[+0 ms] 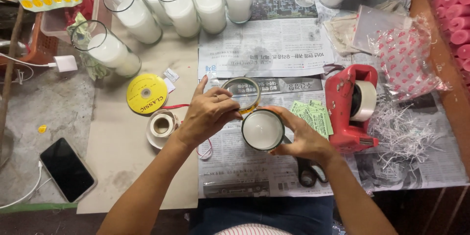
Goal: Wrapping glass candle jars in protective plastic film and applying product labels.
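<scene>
Both hands meet near the middle of the frame. My right hand (306,139) is curled around a glass (263,130) of white wax and holds it by its side. My left hand (208,115) is bent over from the left, with fingers pinched on a tape ring (243,94) that sits just above the glass. The ring's lower edge looks like it touches the rim.

The glass could tip if I pull the tape hard, because only one hand keeps it steady. The tape could also stick crooked or fold on itself. Black scissors (308,171) lie partly under my right wrist, so I might bump them. More wax glasses (177,5) stand well apart at the top of the frame. A red tape holder (350,107) sits just to the right on the newspaper (267,49) over the tabletop (115,147).
</scene>
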